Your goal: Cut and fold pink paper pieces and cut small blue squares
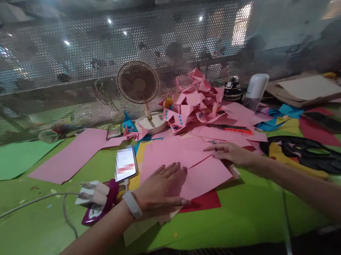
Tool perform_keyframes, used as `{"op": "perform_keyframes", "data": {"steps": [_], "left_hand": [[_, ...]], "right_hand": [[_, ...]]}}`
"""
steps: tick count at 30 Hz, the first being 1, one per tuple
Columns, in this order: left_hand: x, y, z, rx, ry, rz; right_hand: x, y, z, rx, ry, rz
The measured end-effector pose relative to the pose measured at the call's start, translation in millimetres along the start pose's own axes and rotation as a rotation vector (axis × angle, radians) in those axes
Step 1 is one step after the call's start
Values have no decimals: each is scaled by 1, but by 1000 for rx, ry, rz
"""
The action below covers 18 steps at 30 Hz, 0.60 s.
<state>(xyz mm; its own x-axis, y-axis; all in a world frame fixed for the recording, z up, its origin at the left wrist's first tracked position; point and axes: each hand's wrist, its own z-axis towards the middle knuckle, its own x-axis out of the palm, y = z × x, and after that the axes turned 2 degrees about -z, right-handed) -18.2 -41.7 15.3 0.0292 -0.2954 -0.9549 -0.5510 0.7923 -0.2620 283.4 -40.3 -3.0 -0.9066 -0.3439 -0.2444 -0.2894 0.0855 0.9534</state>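
Observation:
My left hand (162, 187) lies flat on a pink paper sheet (207, 177), fingers spread and a pale band at the wrist. Over the sheet's right side reaches my right hand (229, 152), its fingers stretched out and apart; its thumb is hard to make out. A second pink sheet (161, 150) lies just beyond, partly overlapped. Beneath them a red sheet (208, 201) and a cream sheet (141, 231) stick out. Close to my left hand is a lit phone (125, 162) with a cable plugged in.
Behind the sheets stand a small fan (138, 83) and a heap of cut pink paper (197, 101). Large black-handled scissors (320, 153) lie right, with a yellow tool (296, 163). White plugs (93, 193) and a cable lie left. A green sheet (10, 159) is farther left.

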Motion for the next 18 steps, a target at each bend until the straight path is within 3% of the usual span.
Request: {"op": "perform_keyframes", "data": {"steps": [3, 6, 10, 12, 15, 18], "left_hand": [[0, 1, -1, -22, -5, -3], [0, -1, -1, -29, -18, -5], [1, -1, -2, -25, -27, -16], [2, -1, -2, -32, -28, -16], [2, 0, -1, -27, -25, -12], [2, 2, -1, -9, -12, -16]], "right_hand": [[-7, -1, 0, -74, 77, -27], [-15, -6, 2, -264, 137, -262], [-14, -11, 3, -583, -69, -868], [-9, -11, 2, -673, -100, -1077], [-3, -11, 2, -729, 45, -1177], [-2, -16, 5, -726, 206, -1119]]}}
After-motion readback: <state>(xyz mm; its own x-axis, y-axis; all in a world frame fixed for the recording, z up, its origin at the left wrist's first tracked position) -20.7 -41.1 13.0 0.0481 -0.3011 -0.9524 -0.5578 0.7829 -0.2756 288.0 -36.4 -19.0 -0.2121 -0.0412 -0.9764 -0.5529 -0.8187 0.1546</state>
